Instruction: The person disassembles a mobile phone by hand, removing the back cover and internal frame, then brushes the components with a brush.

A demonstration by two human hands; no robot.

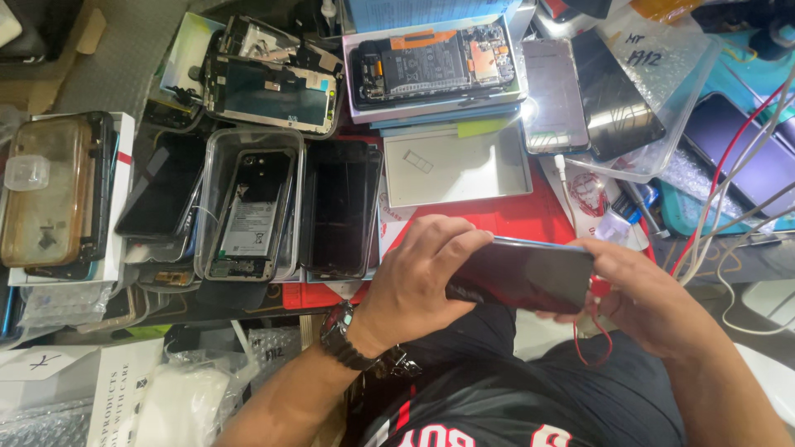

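Both hands hold a dark smartphone (pixel 526 275) level above the lap, just off the near edge of the cluttered workbench (pixel 497 217): the left hand (pixel 414 285) is wrapped around its left end, fingers pressed over the top edge, and the right hand (pixel 642 298) clasps the right end, where a red cable (pixel 598 290) sits at the thumb. Beyond the left hand, clear plastic trays (pixel 211 178) hold opened phones, and an empty white tray (pixel 455 165) lies toward the middle. At the far edge an opened phone with exposed battery (pixel 431 62) rests on stacked boxes.
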